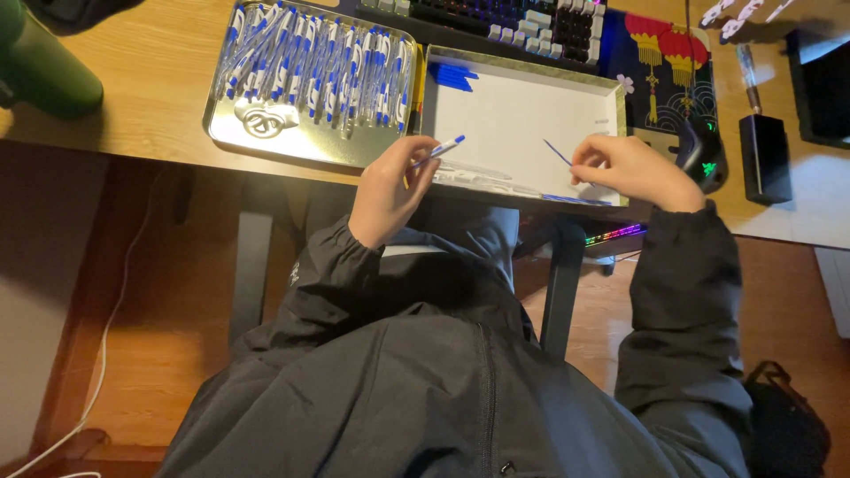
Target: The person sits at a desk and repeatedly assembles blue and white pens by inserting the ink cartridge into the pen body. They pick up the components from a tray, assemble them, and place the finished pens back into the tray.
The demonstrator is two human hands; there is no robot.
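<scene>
Looking down at my own hands at the near edge of a wooden desk (133, 106). My left hand (390, 190) pinches a clear pen barrel (440, 150) with a blue tip between thumb and fingertips, the tip pointing up and to the right over the near left corner of a shallow white box (522, 119). My right hand (633, 168) rests at the near right corner of that box, fingers curled together and pinching a thin blue refill (558, 152) that slants toward the barrel; the two parts are near each other but not touching. More clear barrels seem to lie along the box's near edge, though glare makes them hard to make out. A few blue caps (453, 76) sit in the box's far left corner. Just left of the box, a silver tray (266, 124) holds rows of finished blue and white pens (319, 66). The box overhangs the desk's near edge, so I judge that a press from either wrist could tip it into my lap. The refill is thin and could bend or slip if I meet the barrel at an angle.
</scene>
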